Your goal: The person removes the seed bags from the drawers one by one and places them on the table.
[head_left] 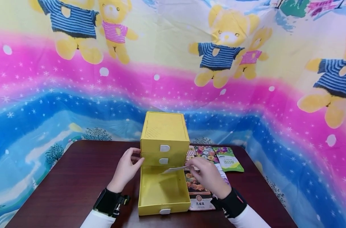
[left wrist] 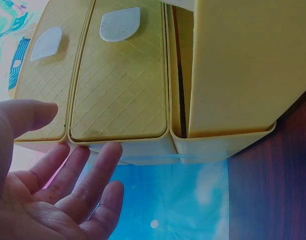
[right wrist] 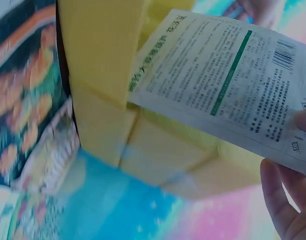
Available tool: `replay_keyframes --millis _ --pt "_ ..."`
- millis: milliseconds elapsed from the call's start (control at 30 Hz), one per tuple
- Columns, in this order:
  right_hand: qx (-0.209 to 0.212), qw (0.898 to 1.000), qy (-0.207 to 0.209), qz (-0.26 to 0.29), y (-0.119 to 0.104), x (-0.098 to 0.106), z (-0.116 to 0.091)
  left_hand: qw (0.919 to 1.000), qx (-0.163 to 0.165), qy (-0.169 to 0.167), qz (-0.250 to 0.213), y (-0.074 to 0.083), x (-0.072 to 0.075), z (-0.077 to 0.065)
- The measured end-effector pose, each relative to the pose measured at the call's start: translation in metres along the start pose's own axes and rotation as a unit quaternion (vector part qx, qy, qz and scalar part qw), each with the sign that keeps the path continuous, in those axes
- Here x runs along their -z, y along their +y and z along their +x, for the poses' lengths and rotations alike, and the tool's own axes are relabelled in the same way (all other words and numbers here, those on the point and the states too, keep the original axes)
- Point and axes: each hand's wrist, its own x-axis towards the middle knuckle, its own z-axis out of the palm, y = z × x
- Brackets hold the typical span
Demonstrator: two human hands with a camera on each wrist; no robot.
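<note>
A yellow drawer cabinet [head_left: 165, 126] stands on the table, its bottom drawer [head_left: 153, 209] pulled out and its upper two drawers closed. At the cabinet's left side, my left hand [head_left: 126, 171] has its fingertips against or very close to the edge, with the fingers loosely spread and holding nothing. Between thumb and fingers, my right hand [head_left: 209, 177] pinches a seed packet [right wrist: 208, 80] by one end. That packet is tilted over the pulled-out drawer, and the right wrist view shows its printed side with a barcode and green stripe.
Several flower seed packets lie right of the cabinet, including one with orange flowers [head_left: 200, 202] beside the drawer and a green one [head_left: 228, 160] farther back. Dark wooden table surface [head_left: 84, 177] extends to the left. A printed bear curtain [head_left: 161, 79] hangs behind.
</note>
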Motion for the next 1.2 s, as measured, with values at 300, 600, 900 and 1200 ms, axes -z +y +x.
replay_keyframes --millis 300,600,900,1200 --pt "-0.039 0.994 0.082 -0.066 0.026 0.045 -0.019 1.0000 -0.001 0.002 0.003 -0.001 0.000 0.000" --pt "-0.079 0.984 0.143 -0.066 0.090 0.061 -0.071 1.0000 -0.003 0.004 0.004 0.001 0.001 -0.001" --pt "-0.181 0.977 0.108 -0.041 0.147 0.075 -0.138 1.0000 0.001 0.000 0.005 0.001 -0.002 -0.001" --pt "-0.306 0.943 0.027 -0.127 0.099 0.114 -0.133 1.0000 -0.001 0.001 0.005 0.000 -0.001 -0.002"
